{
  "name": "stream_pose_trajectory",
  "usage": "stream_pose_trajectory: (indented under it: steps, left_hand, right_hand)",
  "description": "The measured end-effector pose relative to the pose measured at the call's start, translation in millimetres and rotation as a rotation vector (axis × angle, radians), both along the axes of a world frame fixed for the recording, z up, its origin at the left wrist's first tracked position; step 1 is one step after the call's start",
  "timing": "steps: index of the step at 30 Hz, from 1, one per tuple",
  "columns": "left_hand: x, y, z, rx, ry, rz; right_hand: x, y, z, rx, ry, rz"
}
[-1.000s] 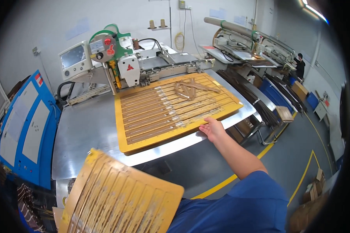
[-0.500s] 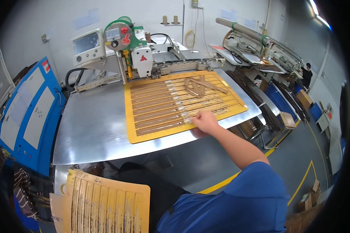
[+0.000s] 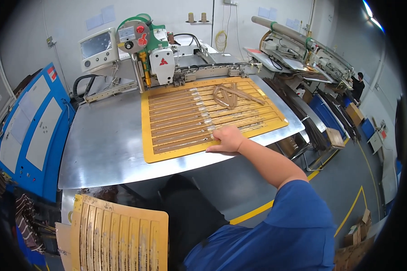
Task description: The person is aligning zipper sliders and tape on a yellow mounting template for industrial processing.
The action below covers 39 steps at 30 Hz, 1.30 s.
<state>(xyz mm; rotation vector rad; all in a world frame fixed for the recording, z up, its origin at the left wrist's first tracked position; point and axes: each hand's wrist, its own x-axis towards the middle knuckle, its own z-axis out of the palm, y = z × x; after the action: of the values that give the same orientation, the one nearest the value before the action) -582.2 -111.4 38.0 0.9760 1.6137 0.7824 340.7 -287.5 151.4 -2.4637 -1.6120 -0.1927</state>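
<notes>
While the right hand (image 3: 228, 139) sits half-curled at the near edge of the slotted yellow board (image 3: 176, 152), mid-frame, I can't tell if it's clamping. Loose brown strips (image 3: 234, 91) lie on the board's upper right. Left hand out of frame, grip unknown.

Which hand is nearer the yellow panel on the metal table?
Right. The right hand is at the near edge of the panel, with its fingers over that edge; the left hand is out of view, so its exact place cannot be told.
</notes>
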Motion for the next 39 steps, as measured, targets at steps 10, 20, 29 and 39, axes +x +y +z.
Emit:
stream_pose_trajectory:
  steps: [10, 20, 29, 39]
  left_hand:
    - [45, -2, 16, -0.013, -0.132, 0.038]
    - [92, -65, 46, -0.058, -0.23, 0.167]
    - [137, -194, 105, -0.036, -0.31, 0.468]
    - [99, -220, 18, 0.209, -0.625, 0.505]
  right_hand:
    - [1, 0, -5, 0.102, -0.078, 0.048]
    - [5, 0, -6, 0.161, -0.098, 0.085]
    - [-2, 21, -13, 0.206, -0.082, 0.117]
    - [-21, -5, -42, 0.402, -0.05, 0.208]
